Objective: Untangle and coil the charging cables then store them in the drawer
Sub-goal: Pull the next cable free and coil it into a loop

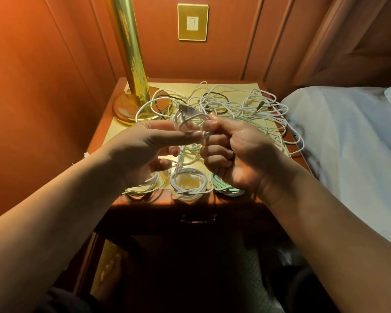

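Head view: both hands work above the table [113, 129], holding a white cable [190, 119] lifted from the tangle [242, 107] that covers the rear and right of the tabletop. The left hand [145, 150] is turned palm inward; its thumb and index finger lie nearly straight, with small loops of the cable wound round the fingers [181, 137]. The right hand [233, 152] is curled closed, thumb and index finger pinching the cable at the top of the loops; the lower fingers are folded into the palm.

Three finished coils lie along the front edge: a white coil [142, 186] on the left, partly hidden by the left hand, a second white coil [189, 184] in the middle, and a green coil [226, 188] partly behind the right hand. The drawer [198, 219] below the edge is closed.

Handling, as a judgement: the cable is light, thin and limp, with a smooth jacket likely to slip through a loose pinch. Loops will spring open unless held at the crossing point. The plug ends are the stiff parts; hold just behind a plug to feed it back through a knot. Pulling hard is likely to tighten the tangle and drag strands against the lamp [131, 102] or off the right edge toward the bed [348, 136]
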`<state>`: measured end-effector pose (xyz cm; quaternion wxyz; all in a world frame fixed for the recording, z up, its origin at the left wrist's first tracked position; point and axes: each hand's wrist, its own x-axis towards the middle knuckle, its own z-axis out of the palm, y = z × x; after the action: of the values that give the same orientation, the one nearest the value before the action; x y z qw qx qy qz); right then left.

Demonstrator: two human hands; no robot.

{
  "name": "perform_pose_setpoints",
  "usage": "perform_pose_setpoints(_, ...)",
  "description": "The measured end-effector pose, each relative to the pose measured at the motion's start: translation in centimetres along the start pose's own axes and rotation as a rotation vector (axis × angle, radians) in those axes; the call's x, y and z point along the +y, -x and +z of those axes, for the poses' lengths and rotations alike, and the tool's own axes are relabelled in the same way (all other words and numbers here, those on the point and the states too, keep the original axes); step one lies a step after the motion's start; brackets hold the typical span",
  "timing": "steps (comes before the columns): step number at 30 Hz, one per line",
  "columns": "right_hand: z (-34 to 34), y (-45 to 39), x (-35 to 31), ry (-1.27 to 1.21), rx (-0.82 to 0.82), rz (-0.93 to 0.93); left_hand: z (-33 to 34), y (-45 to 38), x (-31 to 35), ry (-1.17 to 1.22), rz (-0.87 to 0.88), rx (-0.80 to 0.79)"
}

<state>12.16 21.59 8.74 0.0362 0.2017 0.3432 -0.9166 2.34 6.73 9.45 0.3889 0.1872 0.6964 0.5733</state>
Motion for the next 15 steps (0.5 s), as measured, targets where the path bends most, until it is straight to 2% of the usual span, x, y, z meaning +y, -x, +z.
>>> perform_pose_setpoints(8, 0.7, 0.0, 0.5, -0.152, -0.042, 0.046, -0.8, 0.2, 0.4, 0.027, 0.033, -0.063)
perform_pose_setpoints(15, 1.4, -0.4, 0.9, 0.175, 0.069, -0.189, 0.4, -0.1, -0.5, 0.142, 0.106, 0.146)
